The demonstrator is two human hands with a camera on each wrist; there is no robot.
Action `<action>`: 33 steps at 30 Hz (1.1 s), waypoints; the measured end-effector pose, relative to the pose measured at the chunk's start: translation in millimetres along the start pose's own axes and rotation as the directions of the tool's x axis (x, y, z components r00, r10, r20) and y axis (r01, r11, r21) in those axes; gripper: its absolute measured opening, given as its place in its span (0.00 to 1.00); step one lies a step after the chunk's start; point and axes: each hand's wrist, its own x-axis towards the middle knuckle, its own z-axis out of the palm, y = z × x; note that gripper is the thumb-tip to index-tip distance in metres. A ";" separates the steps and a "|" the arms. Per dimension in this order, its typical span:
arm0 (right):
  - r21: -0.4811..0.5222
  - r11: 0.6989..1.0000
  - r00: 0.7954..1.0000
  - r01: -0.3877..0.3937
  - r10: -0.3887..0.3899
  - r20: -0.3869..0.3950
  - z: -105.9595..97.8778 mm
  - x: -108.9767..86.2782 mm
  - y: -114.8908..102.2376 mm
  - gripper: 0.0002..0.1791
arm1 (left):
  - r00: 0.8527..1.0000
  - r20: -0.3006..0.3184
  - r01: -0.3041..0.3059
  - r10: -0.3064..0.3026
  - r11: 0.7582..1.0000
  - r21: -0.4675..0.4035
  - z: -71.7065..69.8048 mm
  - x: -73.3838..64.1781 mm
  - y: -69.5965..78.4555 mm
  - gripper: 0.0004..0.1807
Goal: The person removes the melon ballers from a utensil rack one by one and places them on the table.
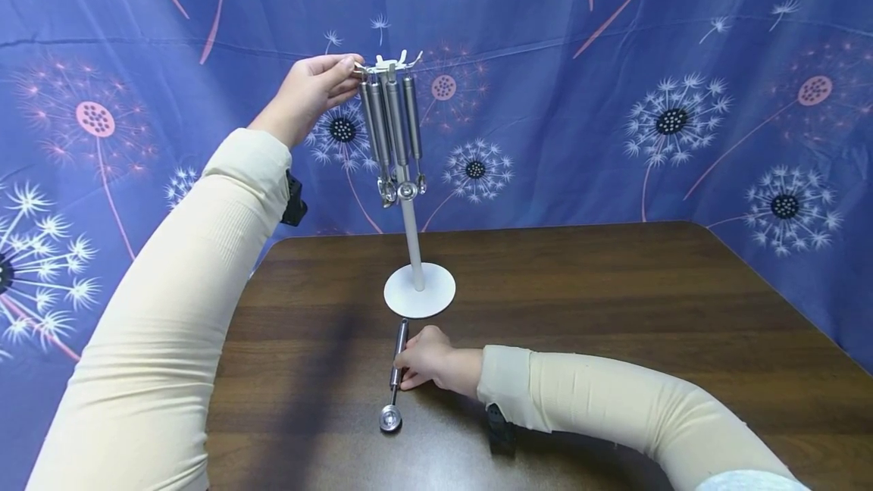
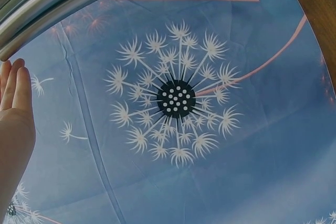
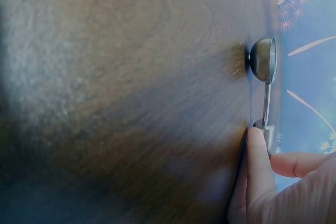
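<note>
A white utensil stand (image 1: 413, 241) rises from the table, with several steel-handled utensils (image 1: 395, 123) hanging from its hooked top. My left hand (image 1: 315, 89) pinches the left side of that hooked top between thumb and fingers; in the left wrist view its fingertips (image 2: 21, 77) show just below the steel handles (image 2: 58, 9). In front of the stand's round base, a steel scoop (image 1: 398, 354) with a small round bowl lies along the table, bowl toward me. My right hand (image 1: 430, 361) grips its handle from the right. The right wrist view shows the scoop's bowl (image 3: 263, 60) side-on, close over the wood.
The brown wooden table (image 1: 614, 309) has a rounded far right corner. Behind it hangs a blue curtain (image 1: 546, 97) with dandelion prints. The stand's white disc base (image 1: 402, 295) sits just beyond the scoop's handle end. A dark shadow falls left of the scoop.
</note>
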 end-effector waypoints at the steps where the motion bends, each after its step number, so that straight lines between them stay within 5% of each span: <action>1: 0.012 1.000 1.000 0.001 -0.001 0.003 0.2 0.3 0.3 0.13 | 1.000 0.000 0.000 0.000 1.000 -0.002 0.0 0.1 0.1 0.26; 17: 0.044 0.999 0.999 0.009 -0.011 0.037 0.0 0.1 4.5 0.17 | 1.000 -0.012 0.000 -0.001 0.999 -0.046 -0.4 1.7 -1.9 0.26; 33: 0.048 0.999 0.997 0.002 -0.005 0.073 -7.4 -1.1 0.1 0.11 | 1.000 -0.009 -0.023 0.023 1.000 -0.012 -0.3 1.3 -5.8 0.26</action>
